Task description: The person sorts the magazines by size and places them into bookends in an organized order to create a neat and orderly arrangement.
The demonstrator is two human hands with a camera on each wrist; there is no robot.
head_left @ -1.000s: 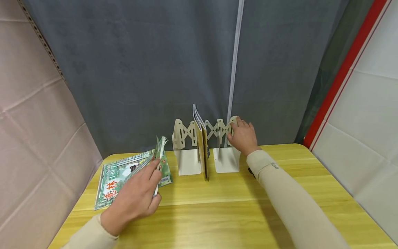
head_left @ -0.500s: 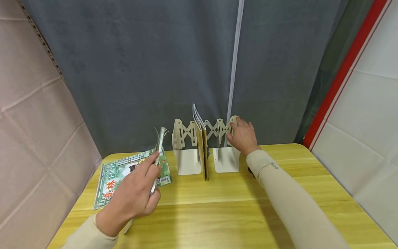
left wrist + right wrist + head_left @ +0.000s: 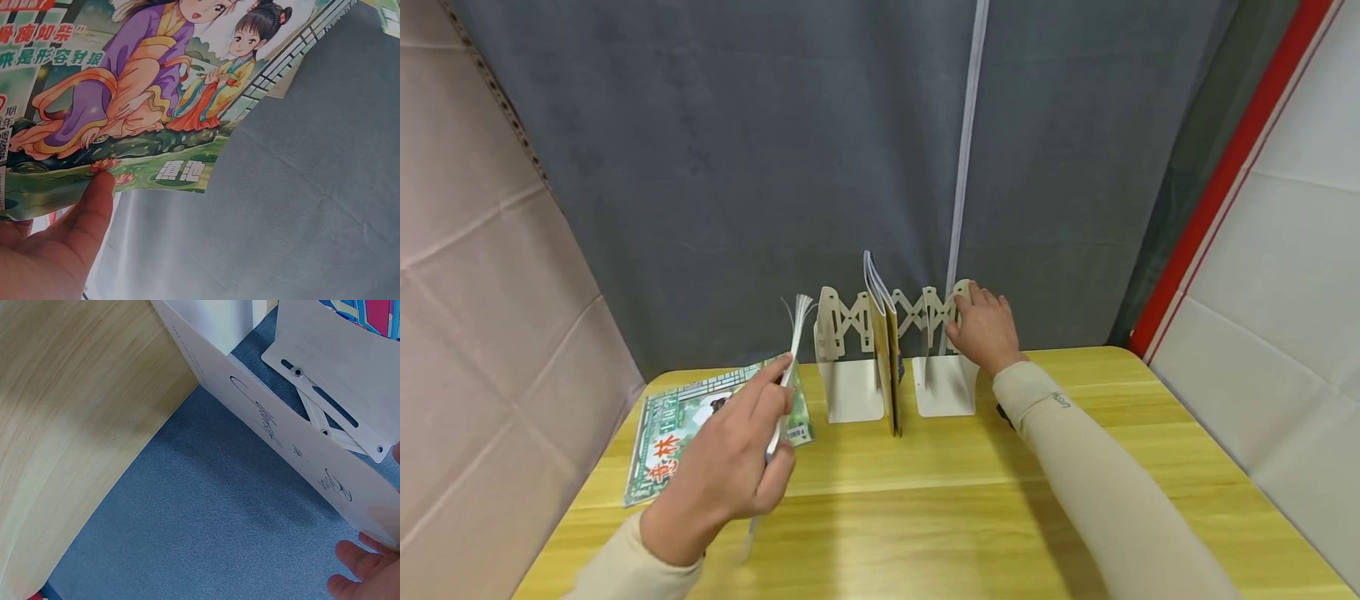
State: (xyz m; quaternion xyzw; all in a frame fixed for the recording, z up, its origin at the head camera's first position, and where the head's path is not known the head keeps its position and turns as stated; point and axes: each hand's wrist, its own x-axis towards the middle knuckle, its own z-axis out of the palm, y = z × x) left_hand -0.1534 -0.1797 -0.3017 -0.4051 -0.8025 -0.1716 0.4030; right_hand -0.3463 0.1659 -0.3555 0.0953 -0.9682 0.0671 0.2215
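Held upright by my left hand [image 3: 722,467] is a magazine [image 3: 796,329], seen nearly edge-on in the head view, its pages fanning at the top. The left wrist view shows its illustrated cover [image 3: 137,106] with the thumb pressed on the lower edge. My right hand [image 3: 988,333] grips the upper right end of a white expandable bookend rack [image 3: 945,400]; in the right wrist view, fingers [image 3: 356,559] lie at the rack's printed end plate [image 3: 269,419]. Thin books [image 3: 883,333] stand upright near the rack's middle, leaning slightly.
Another green magazine [image 3: 662,425] lies flat on the wooden table [image 3: 925,517], left of the rack and partly behind my left hand. A grey curtain [image 3: 737,167] hangs behind the table's back edge. Pale cloth walls [image 3: 490,333] stand at both sides.
My left hand has lifted the magazine off the one lying flat, turned it upright and shifted it slightly right towards the rack. The right hand stays on the rack's end.
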